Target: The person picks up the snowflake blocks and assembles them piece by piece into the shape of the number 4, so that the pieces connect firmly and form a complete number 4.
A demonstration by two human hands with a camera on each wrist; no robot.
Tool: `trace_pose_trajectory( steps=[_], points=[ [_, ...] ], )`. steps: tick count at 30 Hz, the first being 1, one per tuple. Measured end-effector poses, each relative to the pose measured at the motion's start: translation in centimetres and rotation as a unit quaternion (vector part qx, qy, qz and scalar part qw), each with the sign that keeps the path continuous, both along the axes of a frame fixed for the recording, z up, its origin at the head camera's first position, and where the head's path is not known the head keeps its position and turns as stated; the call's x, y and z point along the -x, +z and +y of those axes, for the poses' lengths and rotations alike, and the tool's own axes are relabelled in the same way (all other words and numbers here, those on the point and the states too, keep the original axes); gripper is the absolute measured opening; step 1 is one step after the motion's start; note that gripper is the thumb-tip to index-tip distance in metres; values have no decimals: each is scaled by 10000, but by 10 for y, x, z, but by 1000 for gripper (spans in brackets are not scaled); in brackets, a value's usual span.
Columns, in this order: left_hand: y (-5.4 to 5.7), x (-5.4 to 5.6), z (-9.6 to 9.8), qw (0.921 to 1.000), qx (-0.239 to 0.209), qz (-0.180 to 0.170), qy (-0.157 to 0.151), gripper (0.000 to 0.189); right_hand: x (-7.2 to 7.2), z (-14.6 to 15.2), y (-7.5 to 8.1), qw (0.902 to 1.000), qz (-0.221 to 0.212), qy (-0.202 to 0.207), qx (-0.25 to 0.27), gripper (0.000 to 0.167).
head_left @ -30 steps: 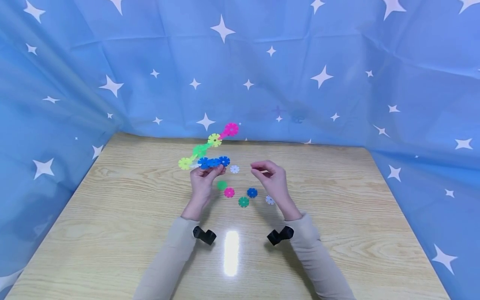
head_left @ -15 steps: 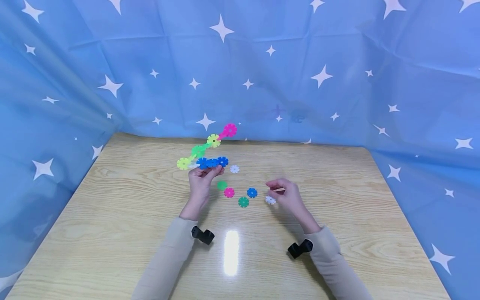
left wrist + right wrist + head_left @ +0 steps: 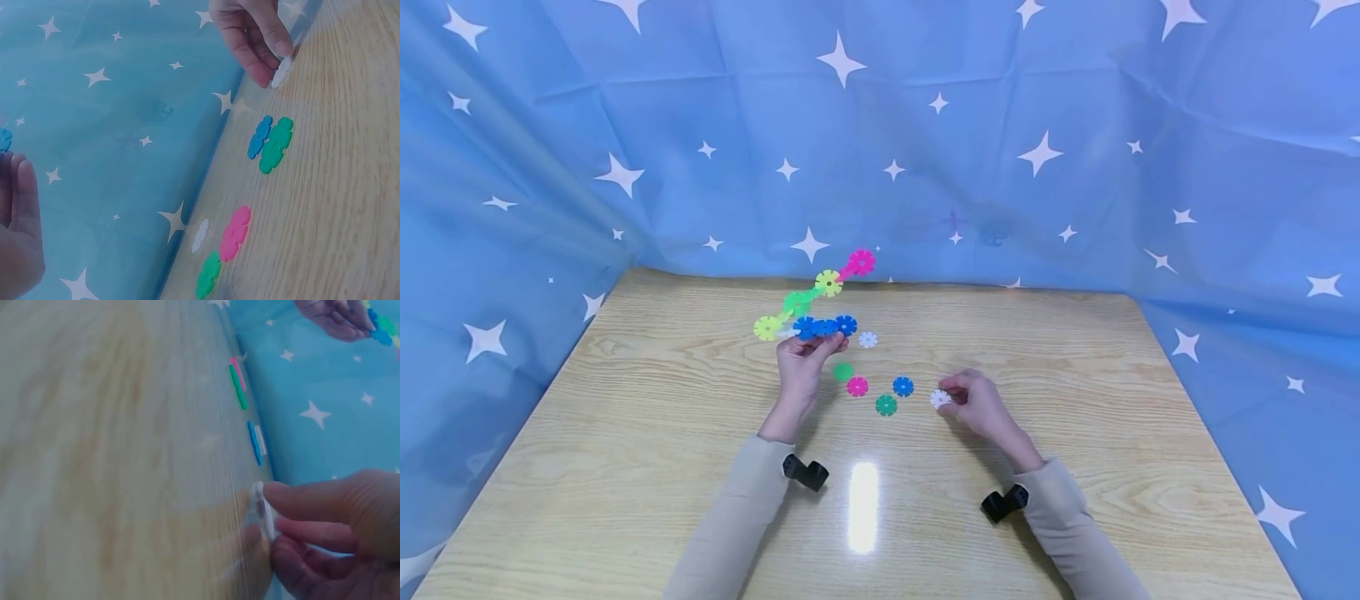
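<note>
My left hand (image 3: 802, 371) pinches a chain of interlocked plastic snowflake discs by its blue discs (image 3: 824, 327), held up above the table. From there the chain bends through white, yellow (image 3: 767, 328), green and yellow up to a pink disc (image 3: 862, 262) at its far end. To the right, my right hand (image 3: 981, 407) is down at the tabletop, its thumb and fingers pinching the edges of a white snowflake disc (image 3: 939, 399). In the right wrist view this disc (image 3: 265, 512) looks flat on or just at the wood, between thumb and fingertips.
Loose discs lie on the wooden table (image 3: 700, 500) between the hands: light green (image 3: 843, 372), pink (image 3: 857, 387), blue (image 3: 903, 387), dark green (image 3: 886, 406) and another white one (image 3: 868, 339). A blue star-patterned cloth (image 3: 955, 150) stands behind and at both sides.
My right hand has moved from near the chain's right side, rightward and down toward me, and now has its fingers on the white disc. The left hand and chain have barely moved.
</note>
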State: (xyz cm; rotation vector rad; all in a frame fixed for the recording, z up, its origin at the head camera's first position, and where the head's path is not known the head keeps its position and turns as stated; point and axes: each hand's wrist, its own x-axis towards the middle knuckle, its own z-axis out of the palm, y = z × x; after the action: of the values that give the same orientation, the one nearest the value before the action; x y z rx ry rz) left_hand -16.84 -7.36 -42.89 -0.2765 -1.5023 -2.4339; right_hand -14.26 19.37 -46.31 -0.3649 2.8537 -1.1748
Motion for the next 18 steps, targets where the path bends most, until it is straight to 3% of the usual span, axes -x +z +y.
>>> trace_pose_trajectory(
  steps=[12,18],
  points=[
    [0,-1,0,9999,131,62,43,34,7,-3,5,9985,-191,94,-499,19],
    [-1,0,0,9998,160,64,34,32,8,-4,11,9987,-356,289,-217,22]
  ],
)
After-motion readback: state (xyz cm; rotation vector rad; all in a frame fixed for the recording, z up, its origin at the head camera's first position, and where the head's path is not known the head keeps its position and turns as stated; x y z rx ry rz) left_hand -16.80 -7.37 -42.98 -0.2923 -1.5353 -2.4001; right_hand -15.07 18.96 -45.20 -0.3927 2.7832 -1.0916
